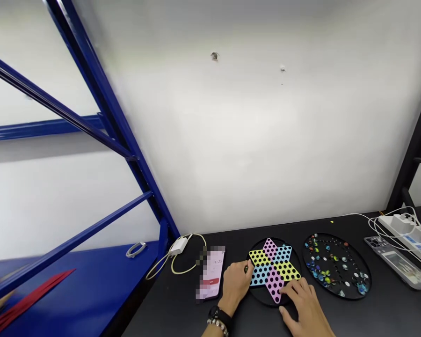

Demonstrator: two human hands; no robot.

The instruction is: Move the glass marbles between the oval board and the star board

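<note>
A star-shaped Chinese checkers board point(274, 281) with pink, yellow and blue points full of round holes lies over a round black base point(298, 255). At its left edge is my left hand point(235, 283), fingers curled closed around something small and dark that I cannot make out. My right hand point(303, 304) rests at the lower right of the board, thumb and fingers apart, fingertips touching the pink and yellow points. Right of it lies a round black tray point(323, 296) scattered with coloured glass marbles point(325, 276).
A lit phone point(212, 274) lies left of my left hand, near a white charger point(178, 245) with its cable. To the right are another phone point(400, 262) and a white power strip point(414, 231). A blue metal frame point(140, 173) stands at the left, before a white wall.
</note>
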